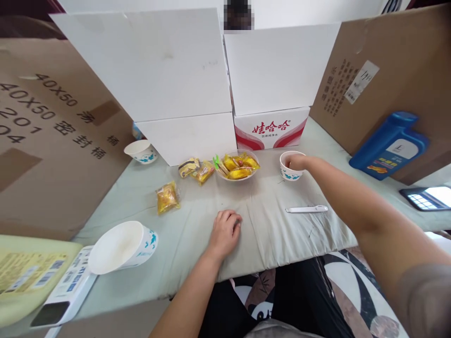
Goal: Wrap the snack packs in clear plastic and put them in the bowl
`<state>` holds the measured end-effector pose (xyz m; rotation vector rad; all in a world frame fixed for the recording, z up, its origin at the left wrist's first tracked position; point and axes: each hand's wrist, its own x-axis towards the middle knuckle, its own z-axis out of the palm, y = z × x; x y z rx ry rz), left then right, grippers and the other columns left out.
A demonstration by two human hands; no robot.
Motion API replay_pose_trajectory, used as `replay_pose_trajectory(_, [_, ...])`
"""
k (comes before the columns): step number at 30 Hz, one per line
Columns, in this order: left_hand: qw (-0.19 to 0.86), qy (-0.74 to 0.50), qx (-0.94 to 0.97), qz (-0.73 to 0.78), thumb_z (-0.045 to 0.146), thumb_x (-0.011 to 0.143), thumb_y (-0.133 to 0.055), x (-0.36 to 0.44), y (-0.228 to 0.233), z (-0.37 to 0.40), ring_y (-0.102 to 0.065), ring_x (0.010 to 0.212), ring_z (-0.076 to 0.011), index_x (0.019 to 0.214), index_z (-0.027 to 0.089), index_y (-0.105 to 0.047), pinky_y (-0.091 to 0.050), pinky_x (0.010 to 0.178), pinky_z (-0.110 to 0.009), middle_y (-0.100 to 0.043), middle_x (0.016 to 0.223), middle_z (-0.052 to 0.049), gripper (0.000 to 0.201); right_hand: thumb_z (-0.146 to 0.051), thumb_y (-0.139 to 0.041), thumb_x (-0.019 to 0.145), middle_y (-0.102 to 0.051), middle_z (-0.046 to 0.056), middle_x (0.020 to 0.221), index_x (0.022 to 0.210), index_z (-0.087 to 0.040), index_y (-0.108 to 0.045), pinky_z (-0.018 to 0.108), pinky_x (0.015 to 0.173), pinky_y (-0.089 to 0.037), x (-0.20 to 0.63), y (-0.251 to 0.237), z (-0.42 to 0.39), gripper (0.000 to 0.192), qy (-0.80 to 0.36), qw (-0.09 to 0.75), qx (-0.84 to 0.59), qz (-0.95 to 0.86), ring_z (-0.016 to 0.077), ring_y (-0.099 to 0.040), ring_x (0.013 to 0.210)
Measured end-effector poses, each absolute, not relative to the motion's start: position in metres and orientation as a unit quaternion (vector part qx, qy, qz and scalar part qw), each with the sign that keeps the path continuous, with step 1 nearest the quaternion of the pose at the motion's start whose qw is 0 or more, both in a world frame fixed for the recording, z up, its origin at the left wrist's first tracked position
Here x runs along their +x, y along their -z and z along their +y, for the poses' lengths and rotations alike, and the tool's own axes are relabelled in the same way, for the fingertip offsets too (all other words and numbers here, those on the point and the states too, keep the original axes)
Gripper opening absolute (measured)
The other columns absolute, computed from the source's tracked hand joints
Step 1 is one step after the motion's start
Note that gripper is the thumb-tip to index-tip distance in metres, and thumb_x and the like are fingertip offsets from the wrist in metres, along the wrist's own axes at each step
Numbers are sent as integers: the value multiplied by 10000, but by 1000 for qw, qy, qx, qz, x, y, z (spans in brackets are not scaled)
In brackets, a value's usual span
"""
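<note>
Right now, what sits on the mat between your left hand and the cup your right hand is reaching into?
In the head view, only bare pale mat lies between the left hand and the paper cup; the white utensil lies just right of that line.

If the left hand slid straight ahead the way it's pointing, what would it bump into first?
Probably the bowl of yellow snack packets. The left hand rests on the cloth, pointing up and slightly right. Only bare cloth lies between, though depth is hard to judge.
</note>
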<state>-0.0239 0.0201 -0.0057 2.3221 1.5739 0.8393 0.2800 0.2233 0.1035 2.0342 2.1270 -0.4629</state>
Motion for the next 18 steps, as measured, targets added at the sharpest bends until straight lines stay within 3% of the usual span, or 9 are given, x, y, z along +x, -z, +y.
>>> replay_pose_trajectory(3, [110,-282,790,534,121,826,-516,-24,5,20,-515,986,-234,937,212,-611,-461,873,-419,-592,986,-57,173,-172,-652,748,-688,93,834,905,-87,-729,339,777,-458,271,-88,235,194,201,124,670,704,206,-637,784])
replay_pose_trajectory(9, [113,-269,780,553,99,811,-535,-20,3,17,-520,1001,-229,921,196,-623,-464,892,-410,-600,988,-61,171,-150,-712,678,-698,104,848,891,-134,-736,376,755,-477,271,-93,234,214,199,135,650,721,246,-643,799])
replay_pose_trajectory(15, [189,-186,798,541,229,781,-641,-30,-16,26,-576,1033,-237,994,222,-655,-493,906,-393,-640,1073,-58,213,-249,-551,833,-665,116,1083,1165,-160,-635,352,763,-467,301,-131,204,353,100,33,655,749,239,-626,895])
replay_pose_trajectory(18, [174,-169,737,630,284,810,-618,-48,-40,59,-627,968,-217,1013,230,-661,-508,884,-349,-674,1037,-46,214,-342,-491,869,-688,80,958,1109,-200,-646,323,689,-465,319,-114,157,319,89,-28,609,788,214,-629,798])
